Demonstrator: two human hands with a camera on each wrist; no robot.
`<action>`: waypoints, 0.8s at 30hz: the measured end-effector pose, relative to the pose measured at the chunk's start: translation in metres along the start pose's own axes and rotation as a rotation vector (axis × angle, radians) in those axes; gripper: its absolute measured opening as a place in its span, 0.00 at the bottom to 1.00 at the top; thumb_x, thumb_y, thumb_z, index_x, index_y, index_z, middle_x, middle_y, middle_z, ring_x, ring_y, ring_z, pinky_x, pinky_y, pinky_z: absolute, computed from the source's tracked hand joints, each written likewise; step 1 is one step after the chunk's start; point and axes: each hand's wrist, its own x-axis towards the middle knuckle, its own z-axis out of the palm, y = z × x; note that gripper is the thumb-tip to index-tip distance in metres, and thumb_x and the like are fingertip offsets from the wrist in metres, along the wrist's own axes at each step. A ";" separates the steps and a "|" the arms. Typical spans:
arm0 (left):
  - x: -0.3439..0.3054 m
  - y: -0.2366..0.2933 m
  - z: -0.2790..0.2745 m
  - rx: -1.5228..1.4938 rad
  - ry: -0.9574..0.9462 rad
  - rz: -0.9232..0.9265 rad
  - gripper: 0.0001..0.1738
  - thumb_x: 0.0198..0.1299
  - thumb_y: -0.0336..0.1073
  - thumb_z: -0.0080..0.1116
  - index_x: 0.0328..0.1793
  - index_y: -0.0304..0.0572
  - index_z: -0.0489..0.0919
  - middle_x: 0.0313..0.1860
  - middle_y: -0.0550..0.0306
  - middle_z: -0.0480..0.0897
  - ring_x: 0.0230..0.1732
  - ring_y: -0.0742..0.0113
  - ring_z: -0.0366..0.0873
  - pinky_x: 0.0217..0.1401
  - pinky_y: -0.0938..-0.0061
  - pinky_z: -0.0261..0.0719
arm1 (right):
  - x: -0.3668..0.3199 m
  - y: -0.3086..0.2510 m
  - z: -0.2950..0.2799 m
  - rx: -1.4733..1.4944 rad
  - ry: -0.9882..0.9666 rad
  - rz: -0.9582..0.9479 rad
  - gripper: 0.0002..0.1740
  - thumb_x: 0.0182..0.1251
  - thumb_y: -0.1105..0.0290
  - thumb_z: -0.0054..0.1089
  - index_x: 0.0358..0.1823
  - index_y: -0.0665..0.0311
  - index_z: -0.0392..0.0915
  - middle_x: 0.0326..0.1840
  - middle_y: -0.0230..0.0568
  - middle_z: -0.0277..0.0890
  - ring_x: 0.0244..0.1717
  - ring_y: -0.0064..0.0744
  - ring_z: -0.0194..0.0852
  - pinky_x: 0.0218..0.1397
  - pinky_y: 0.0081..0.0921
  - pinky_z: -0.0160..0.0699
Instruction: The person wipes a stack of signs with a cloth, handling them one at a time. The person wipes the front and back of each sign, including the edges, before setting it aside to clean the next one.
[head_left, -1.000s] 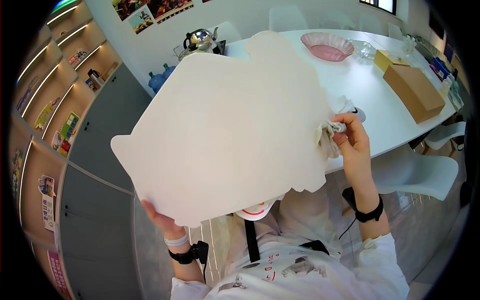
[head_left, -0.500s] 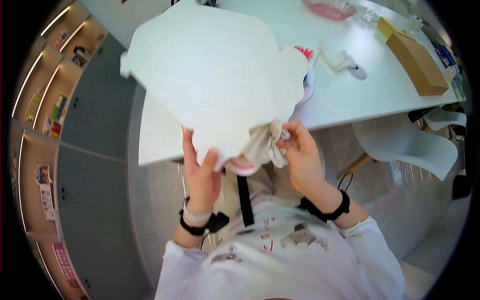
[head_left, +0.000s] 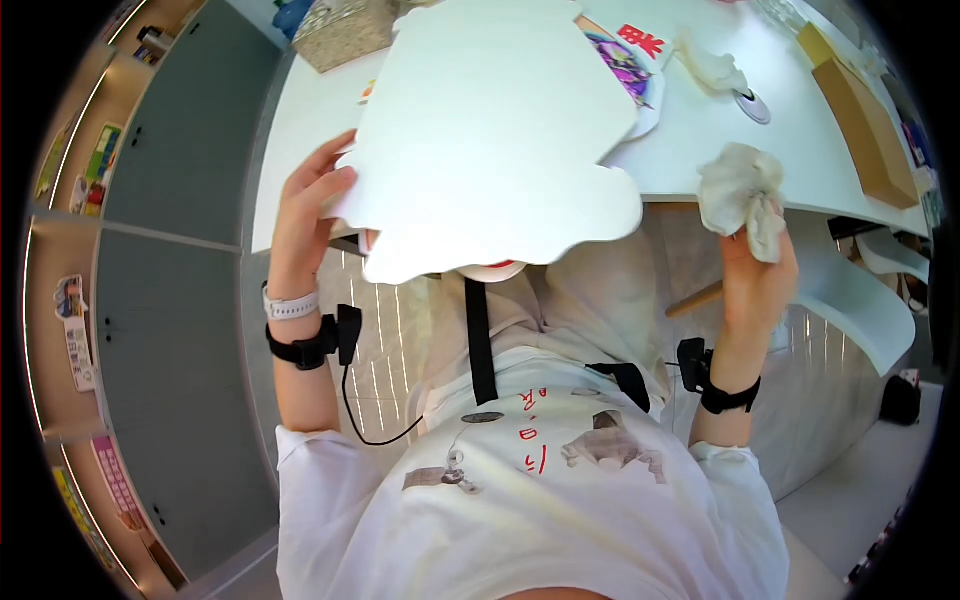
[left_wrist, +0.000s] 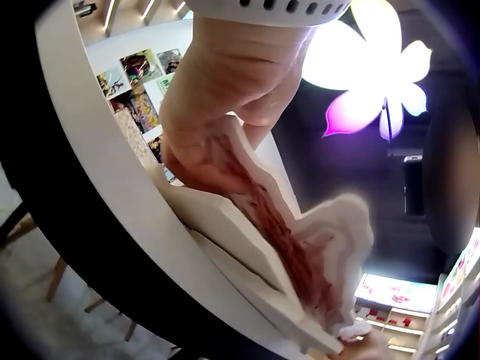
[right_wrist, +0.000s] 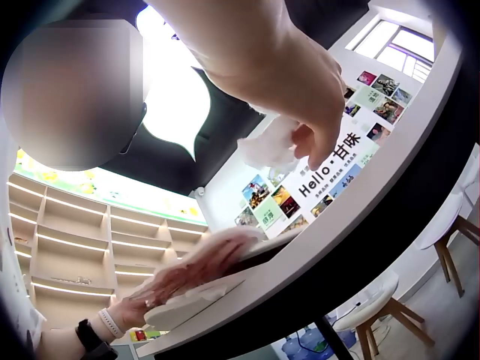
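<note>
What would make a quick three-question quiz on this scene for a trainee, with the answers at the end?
1. Which hand holds the crumpled cloth?

2. True or false: the cloth is touching the white cut-out board.

3. Multiple choice: what does the left hand grip?
a) a cup
b) the edge of the cut-out board
c) a marker pen

Key:
1. The right hand.
2. False; in the head view the cloth is off to the right, apart from the board.
3. b
</note>
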 end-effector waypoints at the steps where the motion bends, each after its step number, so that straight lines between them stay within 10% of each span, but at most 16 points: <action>1: 0.005 -0.004 -0.001 0.101 0.099 0.111 0.32 0.58 0.32 0.58 0.70 0.32 0.67 0.58 0.46 0.76 0.57 0.63 0.74 0.60 0.73 0.71 | 0.003 0.003 -0.003 -0.063 -0.028 -0.030 0.17 0.70 0.72 0.48 0.58 0.69 0.69 0.55 0.42 0.73 0.57 0.35 0.71 0.63 0.35 0.70; 6: -0.024 -0.008 0.034 0.579 0.531 0.510 0.29 0.61 0.28 0.58 0.70 0.38 0.69 0.67 0.52 0.73 0.70 0.61 0.66 0.72 0.65 0.61 | 0.000 0.019 0.009 -0.419 -0.142 -0.249 0.17 0.69 0.75 0.57 0.57 0.67 0.70 0.49 0.35 0.76 0.48 0.21 0.73 0.52 0.19 0.72; 12: -0.059 -0.023 0.126 1.062 -0.019 0.616 0.30 0.54 0.37 0.66 0.66 0.50 0.75 0.71 0.52 0.69 0.74 0.47 0.60 0.76 0.41 0.44 | 0.004 0.042 0.032 -0.790 -0.506 -0.351 0.10 0.67 0.72 0.60 0.48 0.65 0.76 0.45 0.32 0.76 0.43 0.22 0.73 0.47 0.19 0.73; 24: -0.041 -0.026 0.137 1.190 0.041 0.601 0.32 0.50 0.44 0.70 0.64 0.57 0.77 0.69 0.56 0.70 0.70 0.48 0.64 0.70 0.38 0.52 | 0.024 0.076 0.064 -1.268 -0.802 -0.616 0.10 0.55 0.81 0.62 0.39 0.65 0.79 0.36 0.42 0.73 0.35 0.42 0.74 0.37 0.32 0.74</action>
